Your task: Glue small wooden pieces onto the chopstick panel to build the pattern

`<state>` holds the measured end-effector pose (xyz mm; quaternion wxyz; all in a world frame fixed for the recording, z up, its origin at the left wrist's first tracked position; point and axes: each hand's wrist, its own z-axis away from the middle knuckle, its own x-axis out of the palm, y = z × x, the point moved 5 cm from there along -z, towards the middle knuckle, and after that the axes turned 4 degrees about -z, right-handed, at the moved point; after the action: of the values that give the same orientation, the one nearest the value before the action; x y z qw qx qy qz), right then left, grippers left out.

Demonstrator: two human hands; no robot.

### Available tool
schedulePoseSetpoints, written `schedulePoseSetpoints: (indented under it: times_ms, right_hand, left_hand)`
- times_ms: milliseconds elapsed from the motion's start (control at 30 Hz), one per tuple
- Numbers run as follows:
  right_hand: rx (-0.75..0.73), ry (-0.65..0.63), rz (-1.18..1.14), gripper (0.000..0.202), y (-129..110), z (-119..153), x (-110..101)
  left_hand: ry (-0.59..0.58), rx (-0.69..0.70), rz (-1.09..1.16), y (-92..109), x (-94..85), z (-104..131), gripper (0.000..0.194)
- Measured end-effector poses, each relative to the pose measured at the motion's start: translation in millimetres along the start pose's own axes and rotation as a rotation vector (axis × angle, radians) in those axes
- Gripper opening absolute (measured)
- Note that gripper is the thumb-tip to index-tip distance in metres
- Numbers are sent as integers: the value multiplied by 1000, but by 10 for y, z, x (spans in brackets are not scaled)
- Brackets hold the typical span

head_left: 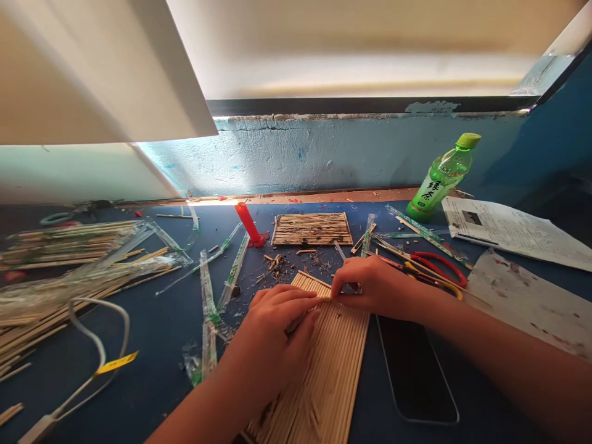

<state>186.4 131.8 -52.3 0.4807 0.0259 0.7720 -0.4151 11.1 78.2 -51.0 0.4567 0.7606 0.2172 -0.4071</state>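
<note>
A panel of thin wooden sticks [330, 364] laid side by side lies on the table in front of me. Across its far part runs a short wooden stick [326, 300], mostly covered by my fingers. My right hand [370, 285] pinches the stick's right side, fingers curled. From the left, my left hand [280, 327] reaches over the panel, its fingertips closed on the stick's other end. Beyond the hands lies a smaller stick panel [312, 229] with dark marks, and a red candle [248, 223] stands tilted beside it, unlit as far as I see.
A phone [416, 370] lies right of the panel, with red-handled scissors [439, 265] behind it. A green tea bottle [441, 176] and papers [518, 231] are at the back right. Sticks [74, 246], plastic wrappers [208, 296] and a white cable [99, 339] fill the left.
</note>
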Motion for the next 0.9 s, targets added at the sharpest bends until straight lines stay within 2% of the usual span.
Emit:
schedulePoseSetpoints:
  times_ms: [300, 733, 900]
  right_hand:
    - [65, -39, -22, 4, 4, -13, -14]
    - [65, -33, 2, 4, -48, -22, -9]
    - [60, -77, 45, 6, -75, -13, -20]
  left_hand:
    - [0, -5, 4, 0, -11, -11, 23]
    - [14, 0, 4, 14, -21, -16, 22]
    - [9, 7, 3, 9, -18, -9, 23]
